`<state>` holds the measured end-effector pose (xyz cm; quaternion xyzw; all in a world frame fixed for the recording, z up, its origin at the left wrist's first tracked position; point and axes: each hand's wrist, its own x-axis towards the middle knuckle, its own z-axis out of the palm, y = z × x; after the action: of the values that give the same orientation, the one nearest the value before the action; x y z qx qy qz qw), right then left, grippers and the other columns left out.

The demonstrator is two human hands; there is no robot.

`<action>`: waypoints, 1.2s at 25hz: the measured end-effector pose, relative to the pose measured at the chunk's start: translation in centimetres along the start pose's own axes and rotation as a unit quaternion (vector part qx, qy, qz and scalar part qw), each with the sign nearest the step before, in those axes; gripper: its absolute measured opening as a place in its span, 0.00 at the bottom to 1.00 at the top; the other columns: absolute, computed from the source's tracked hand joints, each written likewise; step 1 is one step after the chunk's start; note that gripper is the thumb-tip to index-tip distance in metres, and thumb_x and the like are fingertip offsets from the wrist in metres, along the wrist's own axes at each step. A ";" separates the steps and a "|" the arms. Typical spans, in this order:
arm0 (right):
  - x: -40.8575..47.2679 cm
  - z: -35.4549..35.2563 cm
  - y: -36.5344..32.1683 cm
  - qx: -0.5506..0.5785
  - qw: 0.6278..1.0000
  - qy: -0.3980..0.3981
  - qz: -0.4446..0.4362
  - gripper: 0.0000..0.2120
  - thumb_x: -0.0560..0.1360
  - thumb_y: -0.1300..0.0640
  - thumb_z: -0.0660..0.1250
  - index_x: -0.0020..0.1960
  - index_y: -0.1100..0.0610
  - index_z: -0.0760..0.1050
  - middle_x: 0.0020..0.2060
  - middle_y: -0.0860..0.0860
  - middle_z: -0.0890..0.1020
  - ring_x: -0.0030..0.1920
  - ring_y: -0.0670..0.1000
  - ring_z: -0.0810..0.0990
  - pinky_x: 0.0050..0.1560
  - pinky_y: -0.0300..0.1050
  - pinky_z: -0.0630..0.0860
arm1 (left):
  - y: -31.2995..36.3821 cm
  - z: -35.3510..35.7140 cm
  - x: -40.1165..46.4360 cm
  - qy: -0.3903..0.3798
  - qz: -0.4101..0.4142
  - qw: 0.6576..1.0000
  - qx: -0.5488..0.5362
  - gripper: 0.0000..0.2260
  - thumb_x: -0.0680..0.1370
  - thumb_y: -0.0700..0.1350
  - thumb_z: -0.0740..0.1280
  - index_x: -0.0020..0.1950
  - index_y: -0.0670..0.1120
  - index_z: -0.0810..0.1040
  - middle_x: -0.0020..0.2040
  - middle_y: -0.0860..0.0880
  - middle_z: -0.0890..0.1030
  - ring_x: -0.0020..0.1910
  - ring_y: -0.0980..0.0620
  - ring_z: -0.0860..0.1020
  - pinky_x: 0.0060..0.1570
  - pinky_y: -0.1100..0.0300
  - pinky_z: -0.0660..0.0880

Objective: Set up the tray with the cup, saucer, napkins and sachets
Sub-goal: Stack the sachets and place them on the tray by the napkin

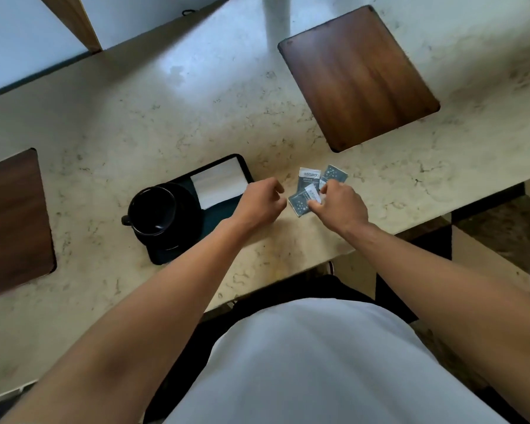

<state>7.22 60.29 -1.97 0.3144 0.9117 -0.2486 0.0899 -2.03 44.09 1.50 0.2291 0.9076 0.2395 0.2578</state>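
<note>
At the frame's centre, the right hand (pixel 340 206) pinches one sachet (pixel 305 201) by its near edge. Three grey-and-white sachets show on the marble counter (pixel 166 117); a fourth may hide under the fingers. The pinched one's long axis runs lower left to upper right. The left hand (pixel 260 203) hovers beside it, fingers loosely curled, holding nothing. Left of the hands, one dark tray (pixel 219 221) carries one black cup (pixel 152 214) on one saucer (pixel 190 215), handle pointing left, and white napkins (pixel 219 186), their count unclear.
</note>
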 end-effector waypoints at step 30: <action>0.7 0.5 1.0 0.193 0.968 -0.156 -0.037 0.09 0.78 0.50 0.72 0.55 0.53 0.77 0.47 0.48 0.81 0.43 0.45 0.80 0.41 0.36 0.73 | 0.8 3.1 -1.6 -0.040 -0.219 0.896 -0.384 0.07 0.76 0.29 0.71 0.47 0.40 0.85 0.44 0.42 0.86 0.43 0.45 0.86 0.42 0.57 0.85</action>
<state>7.32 61.09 -3.01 0.2496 0.8318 -0.4694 0.1595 1.23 44.77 0.17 -0.0824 0.7614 0.4975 0.4074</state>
